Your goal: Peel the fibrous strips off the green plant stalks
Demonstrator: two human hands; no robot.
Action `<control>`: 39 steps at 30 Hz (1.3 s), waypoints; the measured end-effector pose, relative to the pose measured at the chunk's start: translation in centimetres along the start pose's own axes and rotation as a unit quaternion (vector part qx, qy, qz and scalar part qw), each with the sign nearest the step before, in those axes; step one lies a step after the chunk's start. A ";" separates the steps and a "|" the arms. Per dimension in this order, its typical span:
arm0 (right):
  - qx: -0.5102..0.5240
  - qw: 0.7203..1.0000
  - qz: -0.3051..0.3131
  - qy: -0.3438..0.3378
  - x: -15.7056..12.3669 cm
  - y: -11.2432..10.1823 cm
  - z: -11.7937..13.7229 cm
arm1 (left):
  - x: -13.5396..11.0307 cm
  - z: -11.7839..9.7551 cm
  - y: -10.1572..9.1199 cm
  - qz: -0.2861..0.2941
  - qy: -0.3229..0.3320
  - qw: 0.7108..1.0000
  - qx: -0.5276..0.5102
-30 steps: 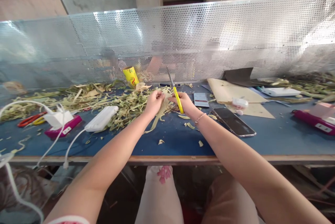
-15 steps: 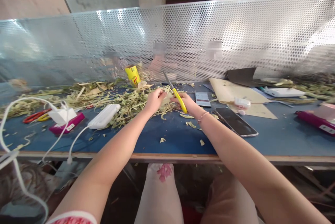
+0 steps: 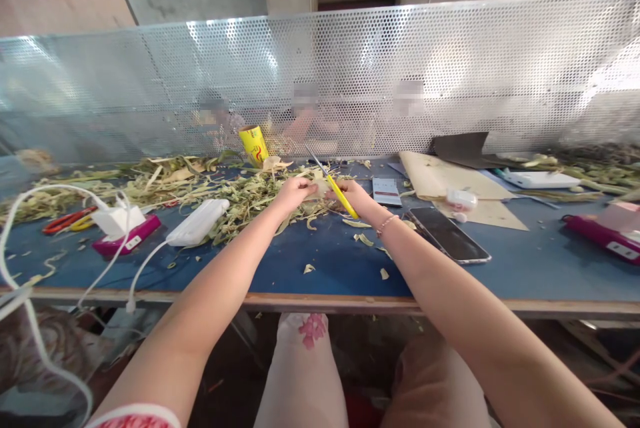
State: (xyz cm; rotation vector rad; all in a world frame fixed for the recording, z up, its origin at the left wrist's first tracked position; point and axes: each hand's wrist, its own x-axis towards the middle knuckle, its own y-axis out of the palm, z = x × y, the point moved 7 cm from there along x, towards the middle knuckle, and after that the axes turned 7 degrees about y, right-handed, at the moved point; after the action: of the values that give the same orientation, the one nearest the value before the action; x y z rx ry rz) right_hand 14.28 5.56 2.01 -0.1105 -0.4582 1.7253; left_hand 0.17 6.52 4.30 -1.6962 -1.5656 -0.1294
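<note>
My left hand is closed in a pinch on a thin pale piece of plant above the heap of cut, dried-looking greenery. My right hand is closed around a slim tool with a yellow handle and a narrow metal blade that points up and to the left. The right fingertips meet the other side of the pale piece; their exact grip is hidden. Beyond the hands stands a yellow cardboard tube, tilted among the scraps.
A phone lies right of my right forearm, near a small white case on brown paper. Left are a white power bank, a purple power strip, cables and red-handled tools. A perforated metal screen closes the back.
Both hands have shifted only slightly. The yellow-handled tool has turned a little and its blade tip sits slightly lower and further left. The pale piece stays between the hands.
</note>
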 end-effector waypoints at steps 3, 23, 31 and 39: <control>-0.063 0.998 0.002 -0.012 -0.3 0.6 0.6 | -0.1 -0.7 -0.1 0.017 0.013 0.994 0.103; -0.279 0.953 0.109 -0.054 -1.3 -2.6 0.8 | 0.2 0.7 -4.0 0.071 -0.036 0.924 0.374; -0.222 0.960 0.169 -0.016 -1.4 -3.3 -0.3 | 0.0 1.0 -3.6 0.110 -0.007 0.922 0.370; -0.255 0.949 0.185 -0.023 -1.5 -3.8 -0.2 | -0.2 0.6 -3.3 0.133 0.005 0.926 0.353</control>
State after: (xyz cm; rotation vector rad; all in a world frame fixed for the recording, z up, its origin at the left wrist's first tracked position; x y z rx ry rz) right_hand 18.16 4.66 2.93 -0.5590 -0.9629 1.9382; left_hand -3.05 6.40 5.34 -1.2923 -1.1506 0.5093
